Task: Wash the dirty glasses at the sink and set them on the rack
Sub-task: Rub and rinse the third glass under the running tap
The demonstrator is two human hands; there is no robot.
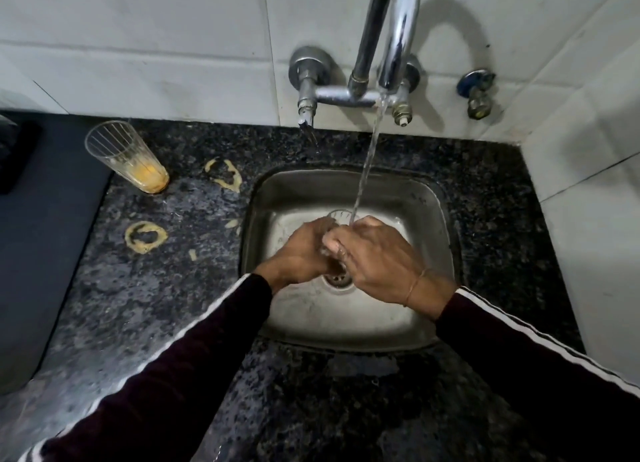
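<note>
Both hands are working one glass (337, 219) over the sink (429, 198), right under the water stream (367, 163) running from the tap (398, 39). Left hand (304, 250) is wrapping the glass body from the left, fingers curled round it; right hand (377, 257) is gripping it from the right, fingers (334, 245) folded across the wall, apparently rubbing. The glass is sitting between the two palms, roughly above the drain (337, 279), long axis tipped away from the person, rim pointing at the sink's far edge and catching the water. Both hands are equally near, so either could carry it off. A second dirty glass (126, 156), orange residue at the bottom, is standing upright at the desk's (180, 288) far-left area, well apart from the sink; left hand is nearer it. Rack isn't in view, so the placing direction can't be told.
</note>
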